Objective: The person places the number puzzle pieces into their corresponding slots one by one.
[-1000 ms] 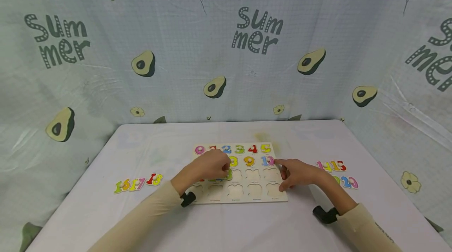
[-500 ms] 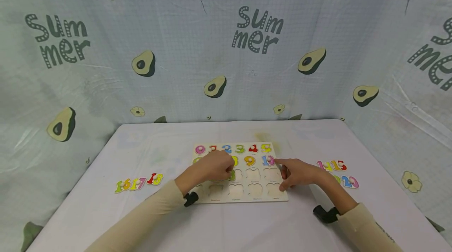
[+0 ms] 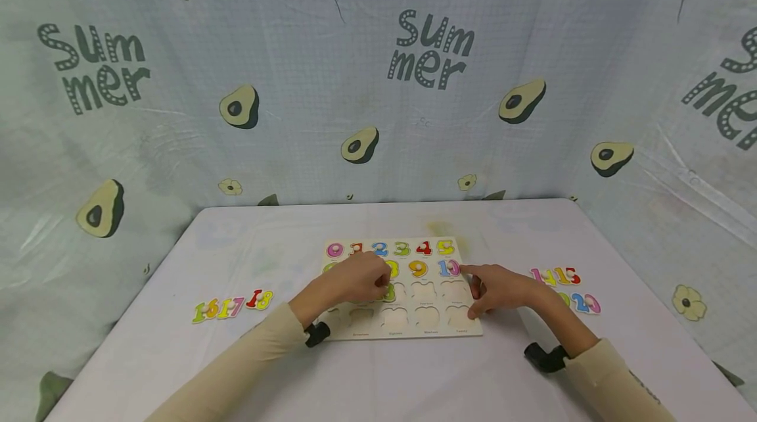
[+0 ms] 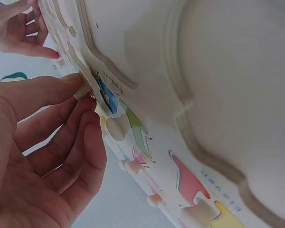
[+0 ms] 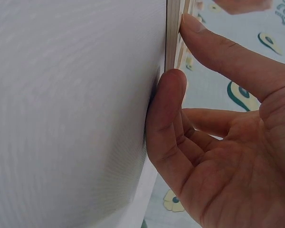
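Observation:
My left hand (image 3: 367, 277) is over the middle of a wooden number puzzle board (image 3: 408, 332). In the left wrist view, its thumb and fingers pinch the wooden knob (image 4: 80, 91) of a number piece seen edge-on, close to the board. The green 3 of this piece (image 3: 388, 292) shows beside the hand in the head view, by the third-row recesses; whether it is fully seated is hidden. My right hand (image 3: 501, 287) is at the board's right edge. Its thumb (image 5: 218, 45) touches the board's face, index finger extended near the 10 (image 3: 449, 269), other fingers bent beside the edge.
Pieces 16 (image 3: 205, 310), 17 (image 3: 230, 307) and 18 (image 3: 259, 300) lie left of the board. To the right are a 15 (image 3: 568, 277), a 20 (image 3: 586, 304) and others partly behind the right forearm. Bare recesses (image 3: 427, 318) line the board's lower rows.
My left hand has shifted slightly right and up across the board, and more of the green 3 shows beside it. The right hand stays at the board's edge.

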Available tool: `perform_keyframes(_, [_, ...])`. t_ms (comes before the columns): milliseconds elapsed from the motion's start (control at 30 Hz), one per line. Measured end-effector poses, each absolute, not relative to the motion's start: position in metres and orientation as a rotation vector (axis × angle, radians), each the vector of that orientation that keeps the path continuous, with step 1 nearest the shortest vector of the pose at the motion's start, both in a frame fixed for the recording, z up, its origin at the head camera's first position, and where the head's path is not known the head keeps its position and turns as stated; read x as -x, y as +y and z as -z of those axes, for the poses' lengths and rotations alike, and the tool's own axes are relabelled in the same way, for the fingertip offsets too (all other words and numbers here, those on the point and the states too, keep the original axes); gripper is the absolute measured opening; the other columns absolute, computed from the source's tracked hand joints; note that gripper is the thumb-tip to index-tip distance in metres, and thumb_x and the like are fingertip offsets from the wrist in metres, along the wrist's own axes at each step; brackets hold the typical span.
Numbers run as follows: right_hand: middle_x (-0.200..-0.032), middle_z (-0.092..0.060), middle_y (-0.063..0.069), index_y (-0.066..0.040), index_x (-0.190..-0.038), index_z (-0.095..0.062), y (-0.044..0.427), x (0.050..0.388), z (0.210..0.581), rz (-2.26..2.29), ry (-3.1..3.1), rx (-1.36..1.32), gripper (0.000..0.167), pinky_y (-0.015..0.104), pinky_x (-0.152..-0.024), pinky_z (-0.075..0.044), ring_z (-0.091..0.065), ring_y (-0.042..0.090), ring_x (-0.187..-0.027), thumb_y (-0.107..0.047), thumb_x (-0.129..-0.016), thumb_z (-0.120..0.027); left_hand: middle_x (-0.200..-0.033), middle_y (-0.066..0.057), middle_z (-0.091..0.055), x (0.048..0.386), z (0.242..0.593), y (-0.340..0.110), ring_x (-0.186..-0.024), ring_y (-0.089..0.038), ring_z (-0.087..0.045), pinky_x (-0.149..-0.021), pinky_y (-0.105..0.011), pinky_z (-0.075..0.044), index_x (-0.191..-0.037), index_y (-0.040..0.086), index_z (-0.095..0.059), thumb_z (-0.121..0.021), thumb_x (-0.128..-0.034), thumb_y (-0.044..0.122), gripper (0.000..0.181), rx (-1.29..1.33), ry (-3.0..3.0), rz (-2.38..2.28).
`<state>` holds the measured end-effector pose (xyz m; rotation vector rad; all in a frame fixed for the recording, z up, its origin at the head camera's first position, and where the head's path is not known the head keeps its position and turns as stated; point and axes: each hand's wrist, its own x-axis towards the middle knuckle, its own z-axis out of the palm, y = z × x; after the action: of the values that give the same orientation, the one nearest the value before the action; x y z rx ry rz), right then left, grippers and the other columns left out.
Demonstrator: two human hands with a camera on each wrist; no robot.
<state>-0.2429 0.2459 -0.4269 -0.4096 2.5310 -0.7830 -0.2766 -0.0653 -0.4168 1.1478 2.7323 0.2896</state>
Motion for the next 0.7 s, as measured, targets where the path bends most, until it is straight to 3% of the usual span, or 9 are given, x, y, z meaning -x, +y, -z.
perform_keyframes(367, [-0.088, -0.057, 0.004, 0.002, -0.154, -0.041, 0.245, 0.242, 0.426, 0.779, 2.531, 0.375, 0.092, 0.030, -0.068, -0.047, -0.056, 0.017, -0.076, -0.017, -0.079, -0.089, -0.071, 0.008, -0.060, 0.275, 0.416, -0.060, -0.068, -0.007, -0.051, -0.066, -0.021, -0.043, -0.079, 0.014, -0.071, -0.069, -0.0939, 0.011, 0.015, -1.228, 2.686, -0.371])
perform_keyframes(700, [-0.088, -0.056, 0.004, 0.002, -0.154, -0.040, 0.243, 0.240, 0.425, 0.781, 2.524, 0.375, 0.092, 0.030, -0.068, -0.047, -0.056, 0.017, -0.077, -0.018, -0.079, -0.089, -0.078, 0.008, -0.066, 0.273, 0.416, -0.053, -0.073, -0.008, -0.055, -0.071, -0.021, -0.047, -0.088, 0.014, -0.074, -0.069, -0.0964, 0.017, 0.010, -1.145, 2.689, -0.335])
